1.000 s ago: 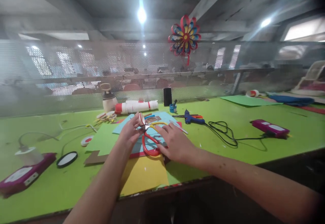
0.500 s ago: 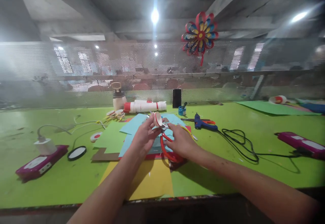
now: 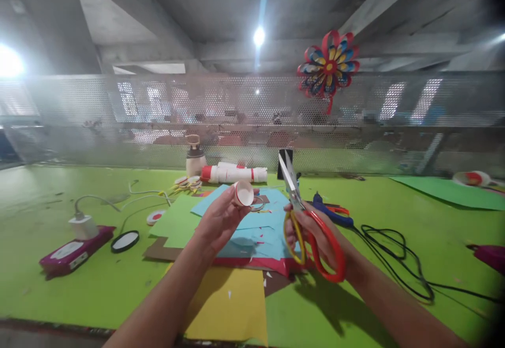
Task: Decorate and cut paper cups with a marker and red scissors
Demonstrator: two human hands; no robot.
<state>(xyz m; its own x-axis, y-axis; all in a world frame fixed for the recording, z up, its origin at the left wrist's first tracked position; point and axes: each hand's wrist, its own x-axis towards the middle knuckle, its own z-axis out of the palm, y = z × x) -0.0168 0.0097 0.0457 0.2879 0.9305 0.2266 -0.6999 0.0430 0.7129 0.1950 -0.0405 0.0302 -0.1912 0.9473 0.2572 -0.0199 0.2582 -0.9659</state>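
Observation:
In the head view, my left hand (image 3: 219,219) grips a small paper cup (image 3: 244,194) by its side. The cup is tilted so that its white inside faces me, and a thin red line runs round it. My right hand (image 3: 315,229) is closed on scissors (image 3: 302,211) with one red and one yellow handle. Their blades point upward, slightly apart, well to the right of the cup. Under both hands lie light blue paper sheets (image 3: 252,235) with small red scraps on them. A yellow sheet (image 3: 226,306) lies nearest to me.
A blue glue gun (image 3: 333,214) with a coiled black cable (image 3: 389,242) lies to the right. At left are a purple power strip (image 3: 74,256) and a round black-rimmed disc (image 3: 125,241). White paper rolls (image 3: 236,174) and a beige bottle (image 3: 195,161) stand behind. A perforated screen (image 3: 165,111) closes the back.
The scissors have moved from the cup's rim to the right and been raised, blades now upward. The cup stays in my left hand, turned more toward me. The view has shifted.

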